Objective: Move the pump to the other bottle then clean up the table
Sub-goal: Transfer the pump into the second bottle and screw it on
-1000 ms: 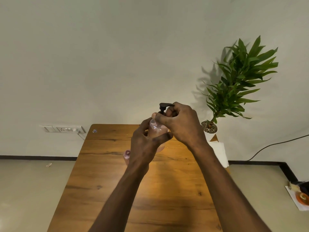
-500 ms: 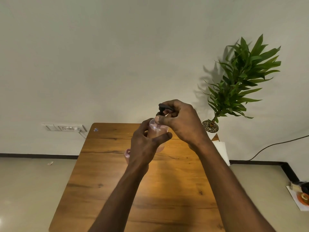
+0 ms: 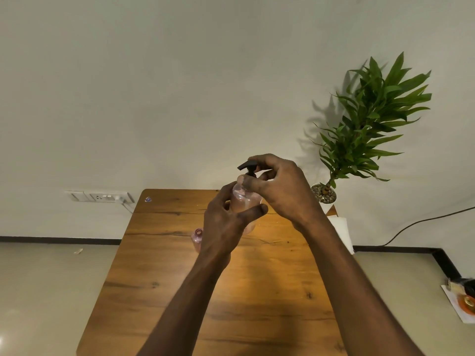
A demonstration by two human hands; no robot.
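The left hand (image 3: pixel 226 227) is gripping a pink bottle (image 3: pixel 241 201) above the wooden tabletop (image 3: pixel 159 265). The right hand (image 3: pixel 280 191) is pinching the black pump (image 3: pixel 248 167) on top. Another bottle (image 3: pixel 197 238) is standing just left of the grip. A plant (image 3: pixel 370 124) is standing by the wall (image 3: pixel 180 86).

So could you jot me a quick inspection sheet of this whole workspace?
Surface: wooden table, dark knots in its grain.
Job's things: pink bottle held above the table, black pump at its neck; second pink bottle open, standing behind the left wrist.
Clutter: small sticker at a far corner; white paper at the right edge.
Grippers: left hand grips the bottle; right hand pinches the pump.
Cables: black cable along the wall.
Surroundings: potted plant, wall sockets.
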